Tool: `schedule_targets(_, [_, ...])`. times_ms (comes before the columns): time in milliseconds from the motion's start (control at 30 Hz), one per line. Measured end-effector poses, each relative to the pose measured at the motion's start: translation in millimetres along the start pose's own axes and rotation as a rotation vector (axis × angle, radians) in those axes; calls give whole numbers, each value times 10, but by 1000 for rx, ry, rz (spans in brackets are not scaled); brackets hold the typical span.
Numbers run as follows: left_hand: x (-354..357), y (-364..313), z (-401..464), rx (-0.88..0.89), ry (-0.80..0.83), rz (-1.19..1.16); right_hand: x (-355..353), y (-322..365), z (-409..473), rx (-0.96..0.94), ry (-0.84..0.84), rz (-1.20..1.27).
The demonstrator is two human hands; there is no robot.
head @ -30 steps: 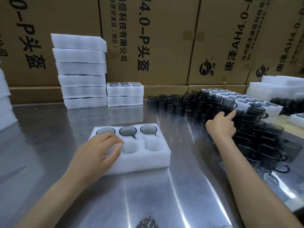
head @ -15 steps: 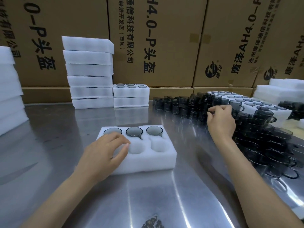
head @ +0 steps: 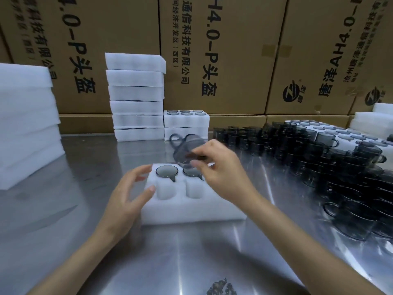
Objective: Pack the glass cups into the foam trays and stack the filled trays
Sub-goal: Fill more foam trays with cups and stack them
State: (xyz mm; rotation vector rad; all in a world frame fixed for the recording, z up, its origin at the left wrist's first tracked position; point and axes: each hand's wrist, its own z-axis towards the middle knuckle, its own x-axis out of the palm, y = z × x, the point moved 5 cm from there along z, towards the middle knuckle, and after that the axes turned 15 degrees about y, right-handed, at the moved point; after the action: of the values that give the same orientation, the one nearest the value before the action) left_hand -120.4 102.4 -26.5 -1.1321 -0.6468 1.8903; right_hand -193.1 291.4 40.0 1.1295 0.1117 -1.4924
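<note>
A smoky glass cup (head: 184, 149) is pinched by the curled fingers (head: 196, 150) of the right hand (head: 221, 169), tilted, above the foam tray (head: 191, 211) on the steel bench (head: 191, 252). Just below those fingers, two cups (head: 167, 171) are seated in the tray's far pockets. The left hand (head: 125, 201) is spread, its fingers straight, thumb touching the tray's left edge. More cups (head: 340, 171) are massed right of the right fingers.

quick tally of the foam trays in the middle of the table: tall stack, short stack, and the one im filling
tall stack: 6 trays
short stack: 2 trays
tray being filled: 1
total: 9 trays
</note>
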Motion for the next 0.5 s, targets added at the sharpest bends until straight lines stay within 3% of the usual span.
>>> schedule_targets(167, [-4, 10, -66, -18, 55, -104, 443, 151, -9, -17, 188, -160])
schedule_targets(500, [109, -63, -61, -9, 162, -99, 628, 367, -45, 10, 234, -401])
